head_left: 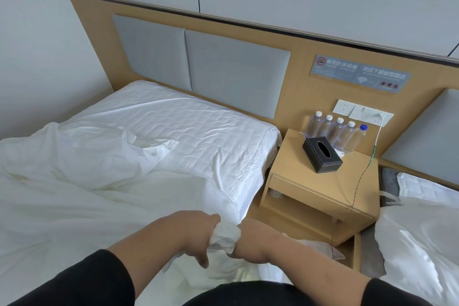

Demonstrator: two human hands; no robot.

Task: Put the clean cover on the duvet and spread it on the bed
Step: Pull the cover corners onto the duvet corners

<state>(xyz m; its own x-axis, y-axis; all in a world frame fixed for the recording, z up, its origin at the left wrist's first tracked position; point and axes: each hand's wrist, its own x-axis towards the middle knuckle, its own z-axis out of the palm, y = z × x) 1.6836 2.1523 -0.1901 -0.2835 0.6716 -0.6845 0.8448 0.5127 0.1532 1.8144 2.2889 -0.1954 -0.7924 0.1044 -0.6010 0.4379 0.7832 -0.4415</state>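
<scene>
Item: white duvet [74, 181], rumpled, lying over the bed [255, 181]. I see its long axis running from the headboard [298, 97] end toward the foot, one loose flap turned toward the pillow [188, 122]. Its near corner sits bunched at the bed's right edge, beside the nightstand [320, 191]. My left hand [198, 233] grips that bunched corner, fingers curled round it. My right hand [250, 243] meets the same bunch; its fingers are hidden, so I cannot tell its grasp. On the nightstand: black tissue box [322, 154], five water bottles [337, 131].
</scene>
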